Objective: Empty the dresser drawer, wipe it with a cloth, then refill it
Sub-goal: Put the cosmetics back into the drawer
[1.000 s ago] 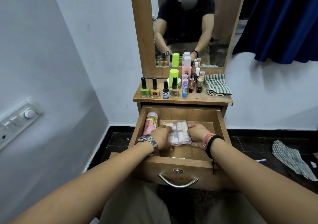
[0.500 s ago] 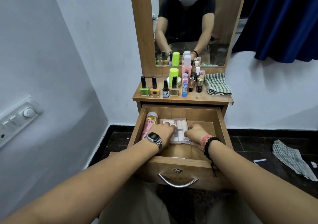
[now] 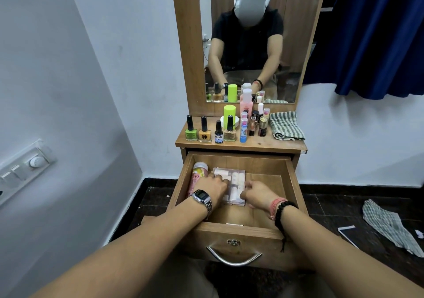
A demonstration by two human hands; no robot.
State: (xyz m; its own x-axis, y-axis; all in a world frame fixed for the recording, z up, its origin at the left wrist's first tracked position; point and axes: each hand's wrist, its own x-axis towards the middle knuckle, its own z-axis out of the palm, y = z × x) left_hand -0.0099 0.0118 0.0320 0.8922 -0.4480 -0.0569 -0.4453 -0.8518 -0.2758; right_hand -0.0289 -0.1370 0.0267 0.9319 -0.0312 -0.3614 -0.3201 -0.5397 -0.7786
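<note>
The wooden dresser drawer (image 3: pixel 238 230) is pulled open. A clear packet of white and pink rolls (image 3: pixel 236 182) lies flat on the drawer floor at the left. It sits right beside a pink bottle (image 3: pixel 199 175) lying along the left wall. My left hand (image 3: pixel 213 188), with a wristwatch, covers the packet's left half with its fingers on top. My right hand (image 3: pixel 254 194), with bracelets, grips the packet's right edge. A folded striped cloth (image 3: pixel 286 125) rests on the dresser top at the right.
Several nail polish and cosmetic bottles (image 3: pixel 227 128) crowd the dresser top (image 3: pixel 252 143) below the mirror (image 3: pixel 252 45). The right half of the drawer floor is bare wood. Another striped cloth (image 3: pixel 390 226) and a paper lie on the dark floor at the right.
Both hands have lowered the packet from above the drawer's middle and shifted it left and back, so it now sits against the pink bottle.
</note>
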